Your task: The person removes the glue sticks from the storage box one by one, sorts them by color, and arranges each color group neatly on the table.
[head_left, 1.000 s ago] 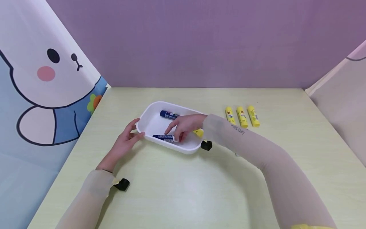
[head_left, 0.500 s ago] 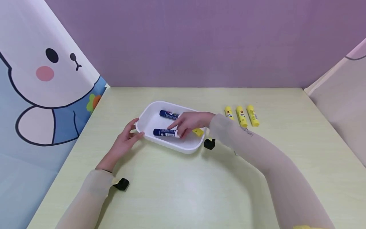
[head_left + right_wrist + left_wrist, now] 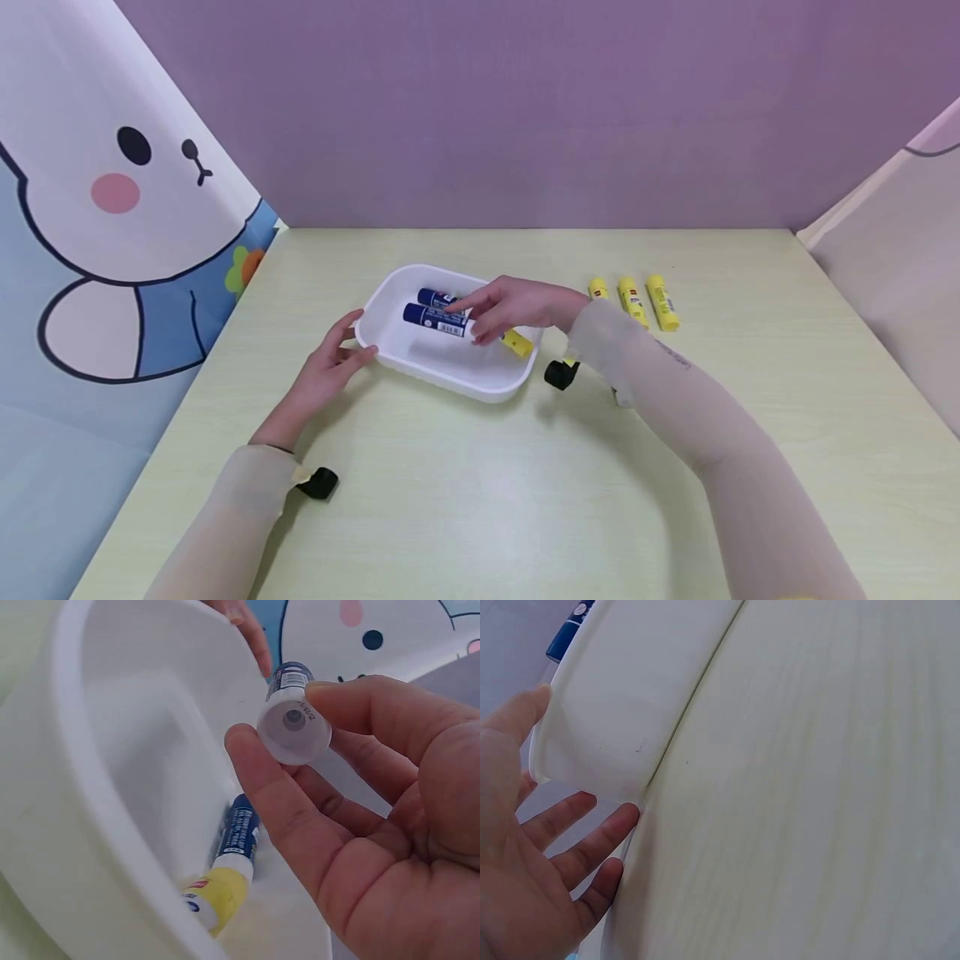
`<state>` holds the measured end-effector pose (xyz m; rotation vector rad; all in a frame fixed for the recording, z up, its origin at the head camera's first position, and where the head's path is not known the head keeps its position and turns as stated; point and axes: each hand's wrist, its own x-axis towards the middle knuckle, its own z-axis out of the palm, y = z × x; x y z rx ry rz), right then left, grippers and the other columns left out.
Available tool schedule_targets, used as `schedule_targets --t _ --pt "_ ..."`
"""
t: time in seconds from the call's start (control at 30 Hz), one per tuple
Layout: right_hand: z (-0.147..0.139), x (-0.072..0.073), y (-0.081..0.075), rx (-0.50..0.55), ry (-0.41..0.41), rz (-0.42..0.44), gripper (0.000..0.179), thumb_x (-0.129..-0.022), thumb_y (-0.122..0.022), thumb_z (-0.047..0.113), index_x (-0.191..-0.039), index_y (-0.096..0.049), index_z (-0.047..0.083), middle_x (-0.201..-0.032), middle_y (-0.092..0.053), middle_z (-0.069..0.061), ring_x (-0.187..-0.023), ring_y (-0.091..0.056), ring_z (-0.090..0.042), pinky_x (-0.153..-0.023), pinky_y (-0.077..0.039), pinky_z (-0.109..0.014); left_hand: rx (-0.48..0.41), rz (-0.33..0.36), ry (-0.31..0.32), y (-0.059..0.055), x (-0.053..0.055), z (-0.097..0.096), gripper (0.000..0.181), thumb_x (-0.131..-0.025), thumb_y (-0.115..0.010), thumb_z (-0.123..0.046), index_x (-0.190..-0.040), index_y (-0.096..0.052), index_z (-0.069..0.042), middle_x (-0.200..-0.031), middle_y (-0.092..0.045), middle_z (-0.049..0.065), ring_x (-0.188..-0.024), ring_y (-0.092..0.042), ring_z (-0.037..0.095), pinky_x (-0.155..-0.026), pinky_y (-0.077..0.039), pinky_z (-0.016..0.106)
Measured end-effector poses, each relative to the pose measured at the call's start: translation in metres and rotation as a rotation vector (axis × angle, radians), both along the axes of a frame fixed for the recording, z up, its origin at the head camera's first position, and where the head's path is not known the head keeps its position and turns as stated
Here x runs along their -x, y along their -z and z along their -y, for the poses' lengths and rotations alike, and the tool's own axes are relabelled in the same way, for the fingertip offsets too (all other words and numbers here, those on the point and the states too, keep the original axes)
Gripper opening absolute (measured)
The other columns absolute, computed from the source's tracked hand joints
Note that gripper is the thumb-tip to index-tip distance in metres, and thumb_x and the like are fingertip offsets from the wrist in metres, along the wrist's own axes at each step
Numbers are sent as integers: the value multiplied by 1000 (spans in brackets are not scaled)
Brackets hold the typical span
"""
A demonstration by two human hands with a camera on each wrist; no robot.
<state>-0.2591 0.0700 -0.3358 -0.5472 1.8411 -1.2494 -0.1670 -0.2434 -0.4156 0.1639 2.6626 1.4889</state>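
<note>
My right hand pinches a dark blue glue stick by its white end, between thumb and fingers, above the white tray. In the right wrist view the round, hollow white end of this glue stick faces the camera. Lying in the tray are another blue glue stick and a yellow glue stick, end to end. With thumb on the rim and index finger by the end wall, my left hand holds the tray's left corner; its other fingers are spread.
Beyond the right forearm, yellow glue sticks stand in a row on the pale wooden table. A small whitish object shows partly from under that forearm. A purple panel rises behind the table.
My right hand has lifted the blue glue stick from the tray's near side and moved it up and toward the far side. The left hand stays at the tray's corner.
</note>
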Motion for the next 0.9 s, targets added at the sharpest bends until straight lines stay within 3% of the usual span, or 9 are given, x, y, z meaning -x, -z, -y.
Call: schedule_targets --t 0.3,0.53,0.9 --pt "-18 -1 -3 76 38 -67 54 -93 -62 -2 -144 -53 8 -124 -55 -18 -99 -67 -26 -92 -51 -41 -4 11 -4 1 0 1 69 -102 -58 -35 -159 -22 -22 -145 -44 20 -108 -57 37 -79 -45 37" --pt "-36 -4 -1 106 91 -176 58 -91 -66 2 -146 -50 9 -118 -59 -15 -99 -63 -23 -92 -51 -36 -4 18 -2 0 0 1 70 -102 -58 -37 -159 -20 -22 -145 -43 20 -108 -56 35 -79 -46 37" --pt "-66 -10 4 192 258 -165 57 -93 -63 -2 -147 -49 8 -117 -53 -18 -101 -68 -27 -95 -50 -42 0 25 -11 0 -1 -1 69 -102 -58 -36 -159 -21 -23 -145 -43 20 -108 -56 36 -80 -45 38"
